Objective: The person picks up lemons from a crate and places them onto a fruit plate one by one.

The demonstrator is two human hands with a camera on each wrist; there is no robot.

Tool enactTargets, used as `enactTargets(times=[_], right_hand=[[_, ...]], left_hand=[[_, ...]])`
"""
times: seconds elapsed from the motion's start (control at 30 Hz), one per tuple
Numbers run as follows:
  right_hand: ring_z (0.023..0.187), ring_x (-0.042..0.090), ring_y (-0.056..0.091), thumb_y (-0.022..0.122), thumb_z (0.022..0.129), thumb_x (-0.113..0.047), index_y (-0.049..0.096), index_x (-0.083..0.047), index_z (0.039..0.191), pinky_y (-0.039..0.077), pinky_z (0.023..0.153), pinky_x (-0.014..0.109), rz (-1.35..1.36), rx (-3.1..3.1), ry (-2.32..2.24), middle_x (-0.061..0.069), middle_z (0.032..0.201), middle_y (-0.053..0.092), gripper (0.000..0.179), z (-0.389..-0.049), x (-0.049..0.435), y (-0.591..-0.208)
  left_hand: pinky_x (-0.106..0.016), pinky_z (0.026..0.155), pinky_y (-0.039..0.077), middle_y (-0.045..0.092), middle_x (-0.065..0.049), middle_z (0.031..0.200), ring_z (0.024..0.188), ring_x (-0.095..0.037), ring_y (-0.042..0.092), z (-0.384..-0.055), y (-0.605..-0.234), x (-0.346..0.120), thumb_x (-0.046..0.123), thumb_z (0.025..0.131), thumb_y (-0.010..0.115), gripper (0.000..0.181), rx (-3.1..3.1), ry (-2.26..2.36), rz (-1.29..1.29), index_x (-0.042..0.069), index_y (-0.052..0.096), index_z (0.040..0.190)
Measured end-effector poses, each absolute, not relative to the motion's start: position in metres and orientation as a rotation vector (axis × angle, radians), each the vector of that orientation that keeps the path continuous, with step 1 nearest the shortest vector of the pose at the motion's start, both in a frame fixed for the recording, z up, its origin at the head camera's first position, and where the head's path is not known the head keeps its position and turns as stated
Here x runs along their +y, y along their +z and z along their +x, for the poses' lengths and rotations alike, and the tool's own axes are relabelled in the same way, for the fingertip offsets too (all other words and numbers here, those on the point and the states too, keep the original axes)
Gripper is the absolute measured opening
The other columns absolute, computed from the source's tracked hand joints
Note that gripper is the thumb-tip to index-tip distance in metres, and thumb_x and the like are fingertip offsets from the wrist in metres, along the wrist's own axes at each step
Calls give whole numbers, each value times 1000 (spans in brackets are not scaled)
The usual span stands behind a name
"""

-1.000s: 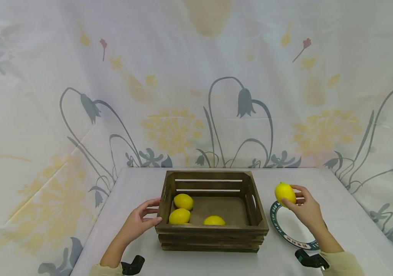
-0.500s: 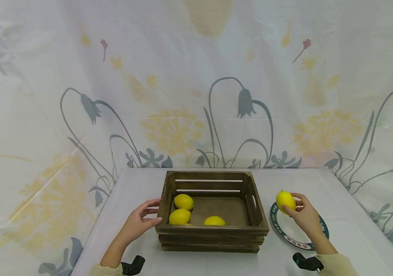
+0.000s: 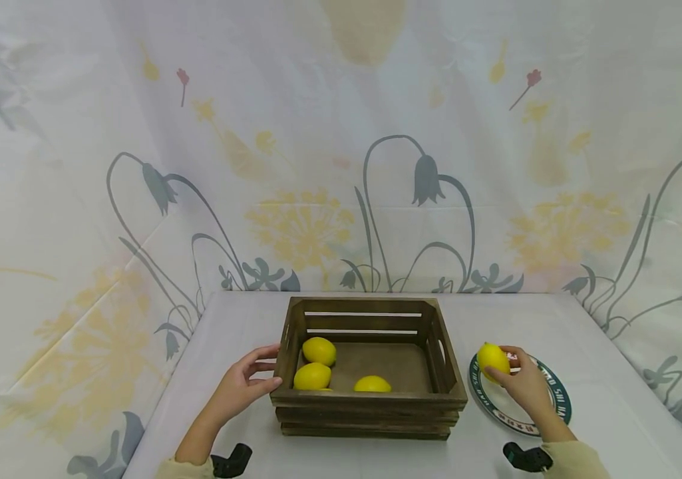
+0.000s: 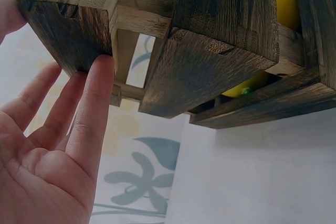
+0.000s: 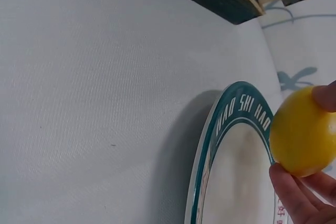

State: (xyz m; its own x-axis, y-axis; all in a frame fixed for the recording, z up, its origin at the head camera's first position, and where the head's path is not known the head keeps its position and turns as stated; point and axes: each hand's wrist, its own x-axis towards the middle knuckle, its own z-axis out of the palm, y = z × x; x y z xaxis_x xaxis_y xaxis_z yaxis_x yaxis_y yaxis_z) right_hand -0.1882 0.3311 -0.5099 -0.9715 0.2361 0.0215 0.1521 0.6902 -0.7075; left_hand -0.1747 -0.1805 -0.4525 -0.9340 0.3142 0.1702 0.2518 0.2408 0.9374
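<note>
My right hand [image 3: 526,382] pinches a yellow lemon [image 3: 493,360] between thumb and fingers, over the far left part of a white plate [image 3: 561,392] with a green lettered rim. In the right wrist view, the lemon [image 5: 302,132] overlaps the plate's rim [image 5: 242,98]. My left hand [image 3: 239,389] touches the left side of a brown slatted wooden crate [image 3: 364,416]. Its fingers [image 4: 94,108] are nearly straight against the wood in the left wrist view. Inside the crate lie two lemons at the left, one [image 3: 319,351] behind the other [image 3: 312,376], and another lemon [image 3: 372,384] near the front wall.
A white cloth [image 3: 317,459] covers the table. Behind it hangs a flower-printed curtain [image 3: 341,219], which also closes in both sides. The crate's right wall stands just left of the plate. Dark devices [image 3: 231,460] are strapped at both wrists.
My right hand has lowered the lemon towards the plate, moving nearer and slightly left. The left hand, the crate and the lemons inside it have stayed in place.
</note>
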Motion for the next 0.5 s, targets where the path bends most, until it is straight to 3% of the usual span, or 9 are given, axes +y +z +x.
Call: enactTargets(times=[0.2,0.5], right_hand=[[92,42,51,68,84,-32,38,4,130,51,71,43,-329,-2869,1124,35,111,48,66,-188,331,-511],[95,46,48,68,83,-41,36,4,130,49,79,51,-355,-2898,1134,37,114,45,72,-189,332,-515]], left_hand=[[-27,82,50,48,-17,132,109,-32,53,-174,-453,-180,11,84,69,54,2432,1821,544,2,48,132],[-28,82,50,48,-18,131,109,-32,53,-175,-454,-180,12,84,69,54,2445,1813,556,2,47,132]])
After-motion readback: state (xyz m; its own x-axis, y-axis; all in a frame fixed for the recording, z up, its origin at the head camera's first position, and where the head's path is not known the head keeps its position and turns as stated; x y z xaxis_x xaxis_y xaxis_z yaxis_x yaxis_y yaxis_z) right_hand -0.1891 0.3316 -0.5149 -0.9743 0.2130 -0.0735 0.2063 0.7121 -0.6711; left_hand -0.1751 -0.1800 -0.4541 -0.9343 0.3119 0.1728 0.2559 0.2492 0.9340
